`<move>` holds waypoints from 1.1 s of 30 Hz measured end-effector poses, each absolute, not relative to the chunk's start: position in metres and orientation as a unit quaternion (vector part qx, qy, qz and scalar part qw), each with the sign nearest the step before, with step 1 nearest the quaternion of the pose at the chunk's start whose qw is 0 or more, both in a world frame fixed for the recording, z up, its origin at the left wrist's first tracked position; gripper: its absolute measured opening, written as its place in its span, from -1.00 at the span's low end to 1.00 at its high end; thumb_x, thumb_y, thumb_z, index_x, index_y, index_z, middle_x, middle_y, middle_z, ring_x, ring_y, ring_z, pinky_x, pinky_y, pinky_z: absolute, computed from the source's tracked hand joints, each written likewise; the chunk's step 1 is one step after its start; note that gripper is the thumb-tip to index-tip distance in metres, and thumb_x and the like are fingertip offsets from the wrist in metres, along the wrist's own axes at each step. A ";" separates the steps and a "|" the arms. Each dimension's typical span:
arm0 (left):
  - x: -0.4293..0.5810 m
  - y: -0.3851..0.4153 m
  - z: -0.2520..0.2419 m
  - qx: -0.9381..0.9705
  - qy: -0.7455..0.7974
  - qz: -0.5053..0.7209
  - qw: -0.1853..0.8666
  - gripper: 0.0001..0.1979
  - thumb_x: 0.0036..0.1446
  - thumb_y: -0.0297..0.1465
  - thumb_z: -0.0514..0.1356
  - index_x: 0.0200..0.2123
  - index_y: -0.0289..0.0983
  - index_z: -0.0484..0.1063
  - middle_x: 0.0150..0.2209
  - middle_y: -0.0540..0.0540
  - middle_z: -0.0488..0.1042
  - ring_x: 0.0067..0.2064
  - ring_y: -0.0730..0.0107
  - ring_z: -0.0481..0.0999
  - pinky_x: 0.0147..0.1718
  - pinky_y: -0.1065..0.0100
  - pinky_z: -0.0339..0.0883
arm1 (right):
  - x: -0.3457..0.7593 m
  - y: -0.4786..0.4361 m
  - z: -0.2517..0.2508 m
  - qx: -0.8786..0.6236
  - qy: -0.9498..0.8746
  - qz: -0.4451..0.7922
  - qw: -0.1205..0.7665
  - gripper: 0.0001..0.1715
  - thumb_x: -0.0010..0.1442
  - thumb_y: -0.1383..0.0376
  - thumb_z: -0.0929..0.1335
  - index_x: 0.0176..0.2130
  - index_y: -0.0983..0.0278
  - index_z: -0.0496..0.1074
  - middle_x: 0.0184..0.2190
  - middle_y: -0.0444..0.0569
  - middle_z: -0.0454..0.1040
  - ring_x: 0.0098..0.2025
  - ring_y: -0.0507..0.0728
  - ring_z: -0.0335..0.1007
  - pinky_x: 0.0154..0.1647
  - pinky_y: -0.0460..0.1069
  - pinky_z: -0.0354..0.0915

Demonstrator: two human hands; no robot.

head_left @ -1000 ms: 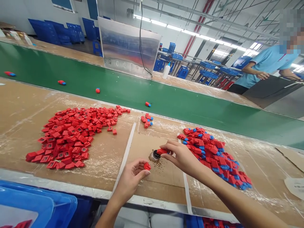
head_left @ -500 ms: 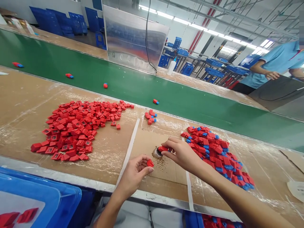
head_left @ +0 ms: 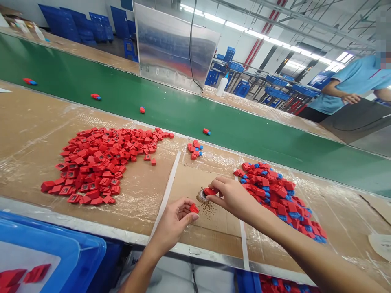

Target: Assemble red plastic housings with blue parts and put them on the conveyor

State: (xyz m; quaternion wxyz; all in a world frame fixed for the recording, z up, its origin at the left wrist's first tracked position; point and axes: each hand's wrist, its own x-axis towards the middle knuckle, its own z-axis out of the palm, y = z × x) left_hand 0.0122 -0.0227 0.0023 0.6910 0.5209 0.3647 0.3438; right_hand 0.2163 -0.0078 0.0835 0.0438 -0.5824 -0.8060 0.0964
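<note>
My left hand (head_left: pixel 177 219) is closed, thumb and fingers pinching a small red plastic piece (head_left: pixel 194 208) just above the cardboard. My right hand (head_left: pixel 226 193) is closed on another red piece (head_left: pixel 209 191), which it tilts over a small round cup (head_left: pixel 201 196). Whether the piece touches the inside of the cup is hard to see. Brown specks (head_left: pixel 208 209) dot the cardboard beside the cup. A heap of red pieces (head_left: pixel 94 162) lies to the left. To the right is a heap of red-and-blue pieces (head_left: pixel 275 191).
Behind the work surface runs a green conveyor belt (head_left: pixel 171 108) carrying several red-and-blue pieces. A small cluster of such pieces (head_left: pixel 194 149) lies near its edge. Blue bins (head_left: pixel 88 248) stand at the lower left. Across the belt are a metal panel (head_left: pixel 174 49) and a person (head_left: pixel 351 89).
The pieces on the belt have moved a little to the right. The red piece in my right hand has tipped slightly at the cup. My left hand is nearly still.
</note>
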 end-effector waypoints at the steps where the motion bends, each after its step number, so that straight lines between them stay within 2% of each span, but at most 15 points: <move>1: 0.012 -0.023 0.002 0.519 0.365 0.345 0.692 -0.76 0.09 -0.31 0.27 -0.18 -0.28 0.42 -0.34 -0.03 0.48 -0.30 0.39 0.42 -0.28 0.39 0.30 | 0.216 -0.007 0.084 -0.580 -0.808 0.095 0.042 -0.86 0.18 0.28 0.40 -0.36 0.29 0.39 -0.39 -0.03 0.44 -0.40 0.09 0.36 -0.42 -0.05 0.15; 11: 0.008 -0.021 0.000 0.473 0.328 0.392 0.717 -0.76 0.04 -0.38 0.32 -0.17 -0.26 0.47 -0.30 -0.03 0.48 -0.28 0.45 0.40 -0.27 0.46 0.29 | 0.228 -0.011 0.091 -0.583 -0.797 0.116 0.104 -0.94 0.22 0.30 0.36 -0.28 0.26 0.41 -0.36 -0.05 0.46 -0.37 0.08 0.37 -0.37 -0.05 0.23; 21: 0.010 -0.021 0.002 0.463 0.326 0.350 0.746 -0.79 0.02 -0.40 0.31 -0.22 -0.29 0.48 -0.29 -0.09 0.53 -0.23 0.37 0.46 -0.23 0.40 0.32 | 0.235 -0.023 0.091 -0.598 -0.772 0.129 0.170 -0.86 0.25 0.24 0.33 -0.22 0.26 0.42 -0.36 -0.03 0.47 -0.39 0.07 0.37 -0.37 -0.04 0.27; 27: 0.010 -0.022 0.004 0.481 0.322 0.344 0.739 -0.79 0.03 -0.41 0.30 -0.21 -0.29 0.49 -0.34 -0.06 0.49 -0.27 0.37 0.43 -0.23 0.40 0.31 | 0.217 -0.042 0.090 -0.578 -0.758 0.209 0.221 -0.83 0.27 0.21 0.33 -0.17 0.23 0.43 -0.38 -0.06 0.47 -0.38 0.08 0.38 -0.34 -0.04 0.28; 33: 0.010 -0.024 0.005 0.491 0.311 0.333 0.743 -0.78 0.04 -0.40 0.30 -0.18 -0.28 0.50 -0.31 -0.07 0.53 -0.25 0.36 0.45 -0.20 0.39 0.27 | 0.201 -0.053 0.084 -0.566 -0.754 0.253 0.217 -0.82 0.26 0.22 0.34 -0.15 0.22 0.44 -0.34 -0.05 0.48 -0.34 0.08 0.40 -0.33 -0.06 0.28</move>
